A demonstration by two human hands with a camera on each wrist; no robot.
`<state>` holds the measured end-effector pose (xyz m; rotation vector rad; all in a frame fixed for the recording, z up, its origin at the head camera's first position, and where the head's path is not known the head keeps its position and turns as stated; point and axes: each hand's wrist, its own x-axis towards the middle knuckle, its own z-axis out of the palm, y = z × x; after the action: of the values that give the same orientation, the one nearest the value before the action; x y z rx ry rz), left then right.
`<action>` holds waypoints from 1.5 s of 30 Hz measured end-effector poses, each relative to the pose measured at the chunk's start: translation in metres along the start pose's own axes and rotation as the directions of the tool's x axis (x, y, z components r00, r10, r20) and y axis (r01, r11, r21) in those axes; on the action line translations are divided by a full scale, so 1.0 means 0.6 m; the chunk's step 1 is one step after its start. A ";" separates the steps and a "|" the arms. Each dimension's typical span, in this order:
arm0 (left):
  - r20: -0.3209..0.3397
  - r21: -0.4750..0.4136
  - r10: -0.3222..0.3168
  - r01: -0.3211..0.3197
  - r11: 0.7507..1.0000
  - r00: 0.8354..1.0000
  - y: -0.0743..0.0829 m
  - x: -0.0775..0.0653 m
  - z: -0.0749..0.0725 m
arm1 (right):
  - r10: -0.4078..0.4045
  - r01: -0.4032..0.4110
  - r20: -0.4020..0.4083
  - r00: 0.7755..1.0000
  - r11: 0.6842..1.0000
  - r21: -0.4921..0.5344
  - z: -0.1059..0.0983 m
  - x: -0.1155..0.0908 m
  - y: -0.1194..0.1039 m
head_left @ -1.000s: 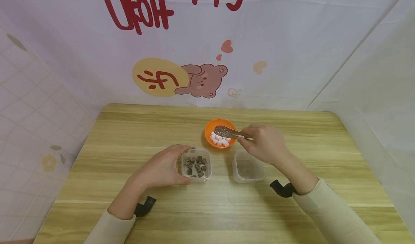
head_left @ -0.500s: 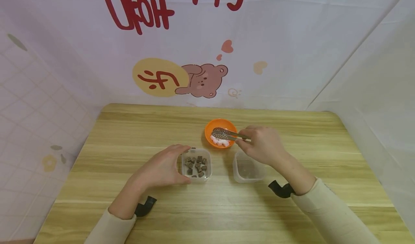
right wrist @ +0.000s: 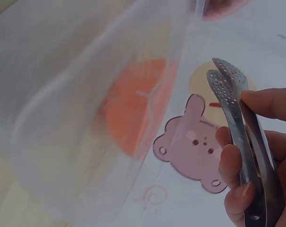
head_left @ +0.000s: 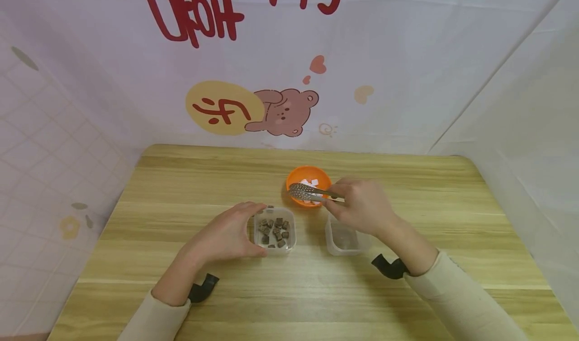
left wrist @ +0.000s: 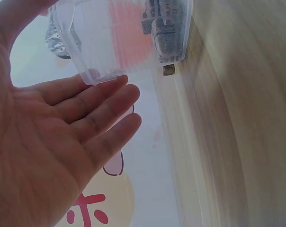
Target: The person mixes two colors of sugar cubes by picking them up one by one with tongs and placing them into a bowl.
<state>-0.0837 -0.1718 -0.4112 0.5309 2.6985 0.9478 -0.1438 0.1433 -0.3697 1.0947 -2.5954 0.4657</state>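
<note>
My left hand (head_left: 226,233) holds a clear plastic box (head_left: 293,230) between thumb and fingers. In the left wrist view its fairly straight fingers (left wrist: 110,111) reach the rim. Several small dark brown cubes (head_left: 278,235) lie in the box. My right hand (head_left: 364,205) grips perforated metal tongs (head_left: 307,192). Their tips lie over an orange bowl (head_left: 300,172) of white pieces (head_left: 314,182), reaching its left rim. The right wrist view shows the tongs' tips (right wrist: 228,80) close together, with nothing visible between them. A second clear plastic box (head_left: 346,238) stands below my right hand.
The wooden table (head_left: 307,290) meets a white printed curtain (head_left: 389,54) at the back. Dark curved pieces (head_left: 203,288) sit by both wrists. A brown cube (left wrist: 168,70) shows right beside the left box's base in the left wrist view.
My right hand has moved slightly left and nearer with the tongs, their tips shifting from over the white pieces to the bowl's left rim. My left hand stays in place.
</note>
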 end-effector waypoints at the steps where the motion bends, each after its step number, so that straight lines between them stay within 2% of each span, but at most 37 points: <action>1: 0.002 0.000 -0.001 0.001 1.000 1.000 0.001 0.000 0.000 | -0.017 0.017 -0.004 1.000 1.000 0.004 -0.001 0.001 -0.004; 7: 0.011 -0.001 -0.008 0.008 1.000 1.000 0.003 0.000 -0.003 | -0.110 0.109 0.023 0.994 0.994 0.024 -0.001 0.005 -0.026; 13: 0.016 -0.003 -0.016 0.016 1.000 1.000 0.003 0.000 -0.002 | -0.144 0.150 0.165 0.976 0.988 -0.027 0.006 0.014 -0.052; 19: 0.012 -0.002 -0.007 0.007 1.000 1.000 0.001 0.001 -0.001 | -0.178 0.206 0.264 0.948 0.975 -0.085 0.021 0.022 -0.071; 25: 0.012 -0.002 -0.002 0.002 1.000 1.000 0.000 0.001 -0.001 | -0.231 0.287 0.345 0.910 0.950 -0.121 0.031 0.035 -0.094; 31: 0.018 -0.013 -0.014 0.014 1.000 1.000 0.001 0.001 -0.002 | -0.225 0.316 0.419 0.880 0.935 -0.163 0.035 0.047 -0.113; 35: 0.023 -0.007 -0.017 0.017 1.000 1.000 -0.001 0.000 -0.003 | -0.243 0.360 0.424 0.873 0.906 -0.223 0.031 0.046 -0.128; 40: 0.020 0.000 -0.019 0.019 1.000 1.000 0.000 0.001 -0.003 | -0.298 0.416 0.381 0.875 0.866 -0.278 0.037 0.041 -0.135; 45: 0.021 -0.007 -0.021 0.022 1.000 1.000 0.001 0.001 -0.002 | -0.311 0.426 0.375 0.873 0.861 -0.279 0.044 0.039 -0.132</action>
<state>-0.0846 -0.1717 -0.4102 0.5066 2.6754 0.9409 -0.1053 0.0658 -0.3702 1.5917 -2.4791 -0.2863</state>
